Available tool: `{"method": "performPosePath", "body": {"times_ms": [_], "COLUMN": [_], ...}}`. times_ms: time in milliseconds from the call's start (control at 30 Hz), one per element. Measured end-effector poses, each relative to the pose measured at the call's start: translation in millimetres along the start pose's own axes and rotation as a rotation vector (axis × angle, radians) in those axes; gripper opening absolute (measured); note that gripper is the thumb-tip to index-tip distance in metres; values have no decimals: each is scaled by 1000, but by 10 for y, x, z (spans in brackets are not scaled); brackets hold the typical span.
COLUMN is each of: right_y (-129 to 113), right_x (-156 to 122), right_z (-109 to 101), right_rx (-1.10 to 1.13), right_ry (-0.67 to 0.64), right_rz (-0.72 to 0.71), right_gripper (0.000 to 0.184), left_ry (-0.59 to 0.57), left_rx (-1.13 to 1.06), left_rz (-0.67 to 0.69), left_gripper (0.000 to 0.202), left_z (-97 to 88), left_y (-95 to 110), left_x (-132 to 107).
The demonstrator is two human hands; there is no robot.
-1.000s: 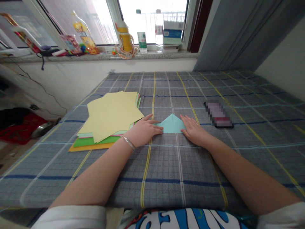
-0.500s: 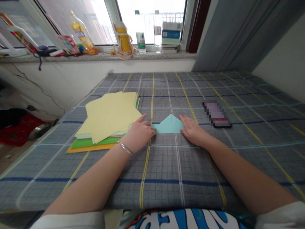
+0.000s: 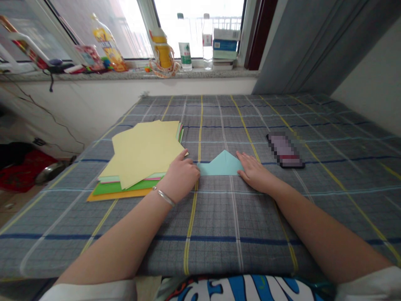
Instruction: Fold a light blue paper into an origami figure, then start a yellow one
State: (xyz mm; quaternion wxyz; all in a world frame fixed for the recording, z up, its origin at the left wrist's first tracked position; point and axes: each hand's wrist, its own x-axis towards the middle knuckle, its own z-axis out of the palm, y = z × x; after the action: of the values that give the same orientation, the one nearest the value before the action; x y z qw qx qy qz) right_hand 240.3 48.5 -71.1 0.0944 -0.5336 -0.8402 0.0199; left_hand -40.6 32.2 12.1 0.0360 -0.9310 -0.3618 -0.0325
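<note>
On plaid cloth (image 3: 214, 213), peaked aqua paper (image 3: 224, 165) — half-curled left hand (image 3: 181, 176), flat right hand (image 3: 254, 171) on its ends.

Daylight shines through the white-framed glass window (image 3: 225, 10); below it, a speckled grey stone sill (image 3: 134, 75) and white wall (image 3: 200, 86); right of it, a grey fabric curtain (image 3: 291, 46).

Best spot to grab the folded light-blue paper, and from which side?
I'd pinch the middle of the straight near edge, coming in low from the wearer's side. The folded paper lies flat on the plaid cloth, and that stretch is uncovered, with the left hand and right hand at its ends.
</note>
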Motion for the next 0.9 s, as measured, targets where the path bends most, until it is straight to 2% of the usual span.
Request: {"method": "performPosePath", "body": {"times_ms": [100,233,467,567,733,900], "right_y": [4,7,18,15,8,-61], "right_x": [0,-4,-12,-12,-15,-15], "right_z": [-8,-39,-103,-145,-219,-333], "right_rx": [6,26,71,93,118,53], "right_ry": [0,-22,-23,-16,44,122], "right_rz": [-4,-4,-18,-19,-63,-151], "right_gripper": [67,64,62,62,64,71], "left_ry": [-55,-75,-12,35,31,21], "left_rx": [120,172,25,-105,-167,-170], "left_rz": [-41,-45,-200,-140,-75,-95], "left_gripper": [29,27,24,26,54,44], "left_z": [-18,-6,79,142,238,271], "left_y": [0,-33,-157,-207,-253,-244], "left_x": [-1,12,58,41,34,78]}}
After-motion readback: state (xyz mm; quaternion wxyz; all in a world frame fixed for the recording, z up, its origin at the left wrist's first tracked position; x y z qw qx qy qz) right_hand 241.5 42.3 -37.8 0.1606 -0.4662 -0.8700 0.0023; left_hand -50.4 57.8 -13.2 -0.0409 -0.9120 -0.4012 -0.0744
